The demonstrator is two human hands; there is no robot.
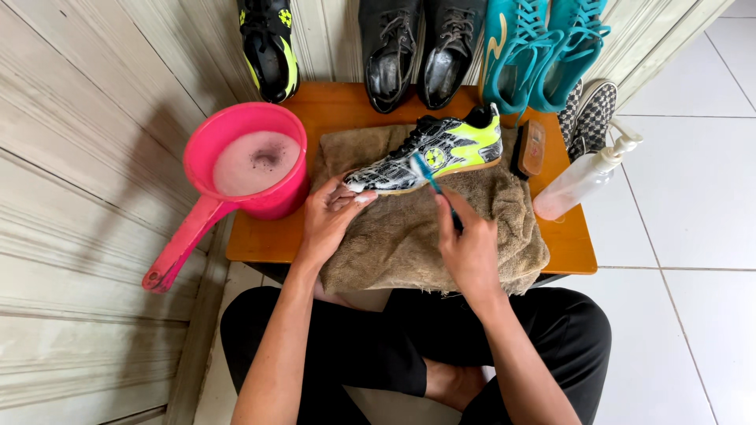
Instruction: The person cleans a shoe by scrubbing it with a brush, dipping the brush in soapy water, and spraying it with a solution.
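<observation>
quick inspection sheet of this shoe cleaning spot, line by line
surface: low orange table with a brown towel spread on it
job's things: black and yellow shoe on the towel; blue toothbrush at its side
clutter: pink dipper of foamy water, brown brush, pump bottle
grippers: left hand steadies the shoe's toe; right hand grips the toothbrush
cables: nothing seen
surroundings: more shoes against the panelled wall, white tiled floor

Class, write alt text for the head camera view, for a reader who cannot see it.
A person's left hand steadies a black, white and neon-yellow sports shoe on a brown towel while the right hand scrubs it with a blue toothbrush. A pink scoop of soapy water sits on the low orange table.
</observation>
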